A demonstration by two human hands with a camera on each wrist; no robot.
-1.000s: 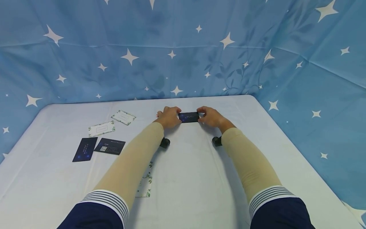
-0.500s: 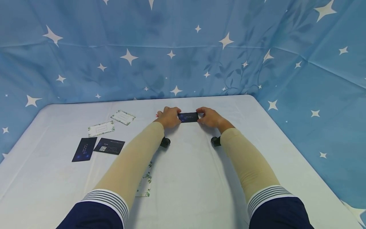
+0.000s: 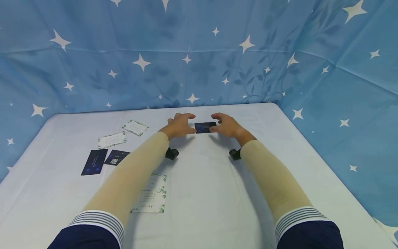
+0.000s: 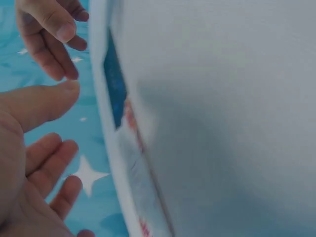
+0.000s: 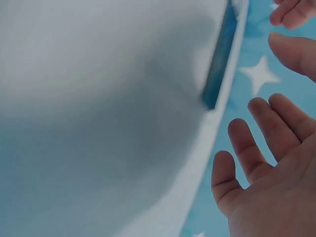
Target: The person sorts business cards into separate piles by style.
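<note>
A dark blue business card [image 3: 203, 127] lies flat near the far edge of the white table, between my two hands. My left hand [image 3: 179, 125] hovers at the card's left end, its thumb and fingers spread apart and holding nothing. Over the card's right end is my right hand [image 3: 228, 126], thumb and fingers likewise spread; its thumb overlaps the card in the head view. In the left wrist view a white card with red marks [image 4: 143, 182] lies right beside the dark card [image 4: 115, 81]; the left hand hides it in the head view.
To the left lie two white leaf-bordered cards [image 3: 112, 139] and two dark cards [image 3: 94, 162], one partly behind the left sleeve. More leaf-bordered cards [image 3: 150, 199] lie nearer, partly under the left forearm. A blue star-patterned curtain [image 3: 199, 55] stands behind the table [image 3: 211, 193].
Both hands have let go of the dark card's ends and lifted away, their fingers spreading. The left hand and arm have shifted left. The card stays in about the same place.
</note>
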